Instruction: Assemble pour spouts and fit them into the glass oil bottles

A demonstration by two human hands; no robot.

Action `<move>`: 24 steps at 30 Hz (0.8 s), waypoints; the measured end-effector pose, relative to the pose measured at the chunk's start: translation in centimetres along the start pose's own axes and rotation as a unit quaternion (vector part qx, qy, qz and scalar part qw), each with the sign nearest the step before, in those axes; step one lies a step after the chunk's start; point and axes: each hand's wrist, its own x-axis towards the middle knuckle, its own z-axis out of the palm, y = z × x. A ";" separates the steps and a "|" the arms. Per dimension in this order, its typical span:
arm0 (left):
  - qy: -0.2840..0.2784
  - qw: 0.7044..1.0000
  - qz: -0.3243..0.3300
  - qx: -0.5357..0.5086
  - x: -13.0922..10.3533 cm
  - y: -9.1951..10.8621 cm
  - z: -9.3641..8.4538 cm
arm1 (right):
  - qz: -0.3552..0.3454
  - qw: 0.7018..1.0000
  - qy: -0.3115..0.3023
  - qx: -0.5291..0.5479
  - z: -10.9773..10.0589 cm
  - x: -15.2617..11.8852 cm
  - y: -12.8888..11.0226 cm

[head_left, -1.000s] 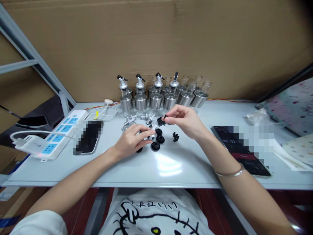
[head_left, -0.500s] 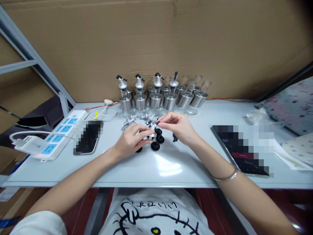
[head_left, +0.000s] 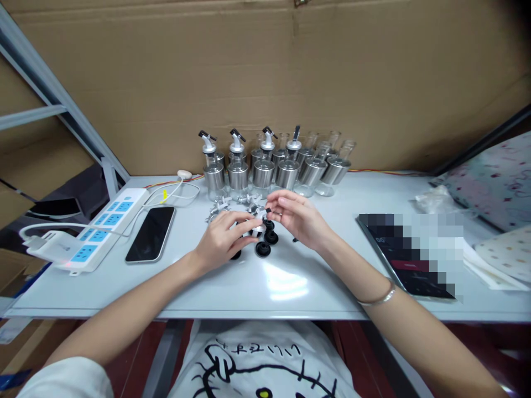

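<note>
On the near side of the bottle row (head_left: 263,172), a silver pourer part (head_left: 258,228) is held between the thumb and fingers of the left hand (head_left: 222,237), with a small black piece (head_left: 267,210) at its upper end. Also before the row is the right hand (head_left: 302,219), its fingers loosely parted; whether they touch the piece, I cannot tell. Nearer than the bottles lie black stoppers (head_left: 263,250); leftward of them, a phone (head_left: 151,235).
</note>
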 end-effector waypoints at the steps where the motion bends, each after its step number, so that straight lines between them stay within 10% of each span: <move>1: 0.002 1.000 0.001 0.002 0.0 0.0 0.0 | 0.033 0.999 -0.012 0.039 0.0 0.0 0.1; 7: 0.002 1.000 0.011 0.007 0.0 0.0 0.0 | 0.155 0.974 -0.114 0.123 0.4 -0.3 0.7; 24: -0.009 1.000 0.020 0.008 0.1 0.2 -0.1 | 0.149 0.972 -0.131 0.125 0.3 -0.4 0.9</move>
